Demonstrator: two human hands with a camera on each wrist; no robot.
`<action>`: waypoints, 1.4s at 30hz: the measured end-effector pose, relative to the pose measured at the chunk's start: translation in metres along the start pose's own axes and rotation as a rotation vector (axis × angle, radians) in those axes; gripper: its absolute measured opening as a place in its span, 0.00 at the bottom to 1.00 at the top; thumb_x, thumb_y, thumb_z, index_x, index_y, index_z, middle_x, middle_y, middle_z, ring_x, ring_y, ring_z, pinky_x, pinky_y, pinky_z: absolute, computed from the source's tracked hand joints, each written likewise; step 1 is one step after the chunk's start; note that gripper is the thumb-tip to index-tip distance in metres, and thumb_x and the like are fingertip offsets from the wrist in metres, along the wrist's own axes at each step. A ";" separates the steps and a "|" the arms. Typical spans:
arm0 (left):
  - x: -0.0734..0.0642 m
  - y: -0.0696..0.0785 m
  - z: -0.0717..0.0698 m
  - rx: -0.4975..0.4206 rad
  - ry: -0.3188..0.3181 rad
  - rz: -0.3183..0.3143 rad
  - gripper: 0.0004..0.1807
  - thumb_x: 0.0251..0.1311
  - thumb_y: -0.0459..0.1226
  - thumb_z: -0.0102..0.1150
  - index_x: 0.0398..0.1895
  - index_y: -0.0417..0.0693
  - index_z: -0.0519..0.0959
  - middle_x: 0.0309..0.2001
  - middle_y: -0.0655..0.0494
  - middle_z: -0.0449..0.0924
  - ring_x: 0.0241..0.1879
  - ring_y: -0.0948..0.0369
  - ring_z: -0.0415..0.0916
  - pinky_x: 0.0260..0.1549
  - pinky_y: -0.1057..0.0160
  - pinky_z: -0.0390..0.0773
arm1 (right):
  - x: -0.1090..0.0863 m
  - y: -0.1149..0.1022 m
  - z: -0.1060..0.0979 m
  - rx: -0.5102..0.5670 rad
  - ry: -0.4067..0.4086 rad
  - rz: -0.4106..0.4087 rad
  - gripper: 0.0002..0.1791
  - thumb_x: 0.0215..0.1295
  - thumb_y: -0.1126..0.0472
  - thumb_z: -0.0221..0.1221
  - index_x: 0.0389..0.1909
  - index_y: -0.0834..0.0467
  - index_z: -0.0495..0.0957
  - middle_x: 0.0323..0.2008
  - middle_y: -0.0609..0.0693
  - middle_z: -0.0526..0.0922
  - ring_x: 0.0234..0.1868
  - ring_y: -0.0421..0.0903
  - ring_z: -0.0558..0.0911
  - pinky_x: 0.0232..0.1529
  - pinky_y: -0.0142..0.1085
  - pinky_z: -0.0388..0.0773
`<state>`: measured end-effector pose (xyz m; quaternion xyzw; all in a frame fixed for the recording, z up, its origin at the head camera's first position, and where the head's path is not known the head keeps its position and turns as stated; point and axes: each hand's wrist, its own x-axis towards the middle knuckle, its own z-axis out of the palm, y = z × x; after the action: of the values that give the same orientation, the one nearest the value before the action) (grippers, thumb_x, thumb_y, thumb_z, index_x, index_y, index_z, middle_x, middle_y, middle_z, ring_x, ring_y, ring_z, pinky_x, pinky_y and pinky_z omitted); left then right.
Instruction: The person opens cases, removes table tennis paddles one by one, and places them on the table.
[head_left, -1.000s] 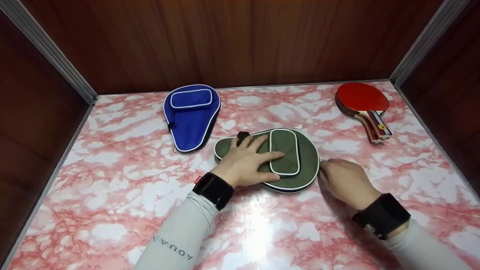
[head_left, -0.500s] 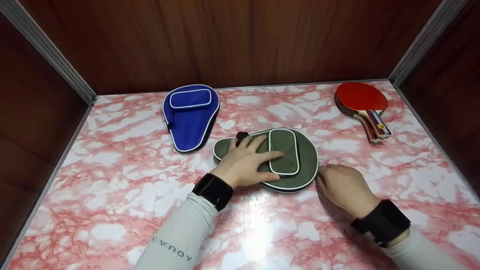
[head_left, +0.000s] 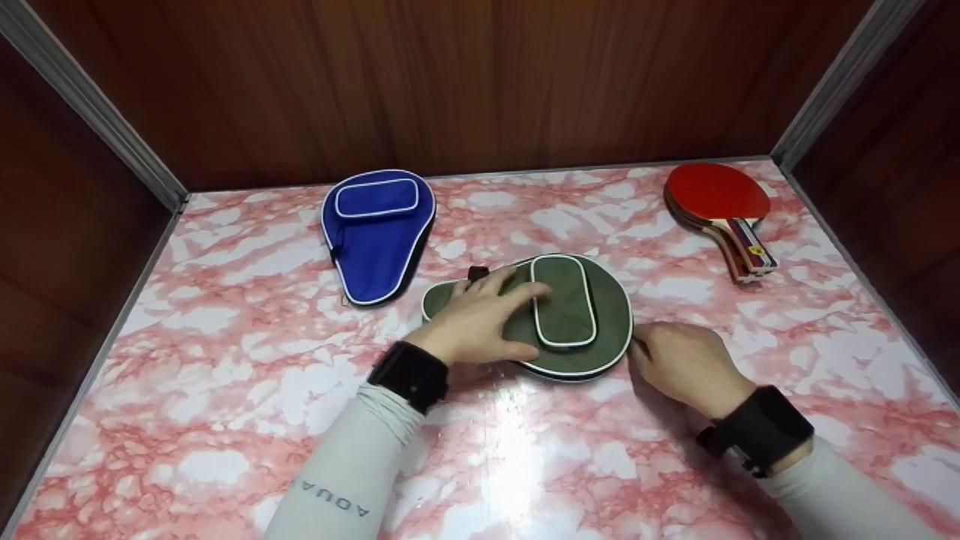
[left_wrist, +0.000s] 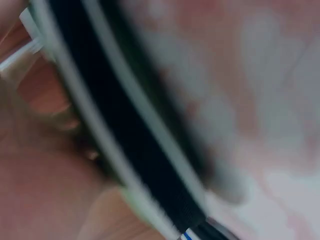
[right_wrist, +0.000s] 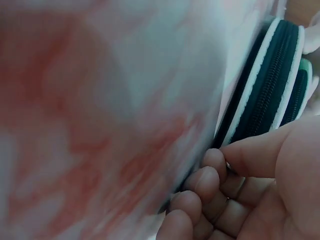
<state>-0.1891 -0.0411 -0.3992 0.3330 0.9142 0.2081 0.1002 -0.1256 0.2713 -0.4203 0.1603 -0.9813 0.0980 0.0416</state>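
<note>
A green table tennis paddle case (head_left: 607, 307) with white piping lies flat, its round end to the right. My left hand (head_left: 476, 319) is over its narrower part, fingers spread and bent a little, fingertips close over the front pocket's (head_left: 566, 304) near side. At the round end's right edge, my right hand (head_left: 686, 367) has its fingers curled. In the right wrist view, the thumb and index finger pinch right at the case's black zipper (right_wrist: 267, 85); the zipper pull is mostly hidden between them. The left wrist view shows the case's side band (left_wrist: 125, 115) close up and blurred.
A blue paddle case (head_left: 382, 247) lies at the back left. At the back right, red paddles (head_left: 716, 191) are stacked with handles toward me. Dark wood panels (head_left: 480, 82) wall in the red-and-white marbled table (head_left: 225, 390) at the back and sides.
My left hand has eased up off the green case and shifted slightly left. The right hand stays at the round edge. The whole head view has moved a little.
</note>
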 end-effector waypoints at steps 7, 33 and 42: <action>-0.008 -0.022 0.004 0.026 0.060 -0.027 0.44 0.59 0.69 0.75 0.80 0.79 0.74 0.81 0.51 0.67 0.79 0.46 0.61 0.75 0.25 0.51 | 0.022 -0.001 -0.001 0.005 -0.051 0.066 0.14 0.76 0.61 0.60 0.26 0.53 0.79 0.24 0.53 0.82 0.33 0.62 0.86 0.34 0.62 0.79; -0.023 -0.017 0.014 -0.045 0.055 -0.054 0.43 0.59 0.61 0.79 0.79 0.83 0.74 0.88 0.50 0.55 0.86 0.43 0.48 0.72 0.22 0.56 | 0.043 0.013 0.007 0.059 -0.064 0.087 0.15 0.79 0.62 0.59 0.27 0.53 0.76 0.22 0.50 0.76 0.30 0.55 0.82 0.34 0.57 0.78; -0.021 -0.019 0.008 -0.046 0.082 -0.070 0.42 0.60 0.61 0.79 0.79 0.82 0.74 0.88 0.51 0.54 0.86 0.42 0.49 0.71 0.22 0.60 | 0.049 0.011 0.001 0.019 -0.017 0.035 0.12 0.76 0.65 0.61 0.29 0.55 0.78 0.23 0.53 0.79 0.31 0.60 0.85 0.32 0.60 0.79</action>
<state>-0.1815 -0.0653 -0.4139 0.2895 0.9237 0.2388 0.0775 -0.1749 0.2662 -0.4177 0.1443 -0.9833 0.1069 0.0300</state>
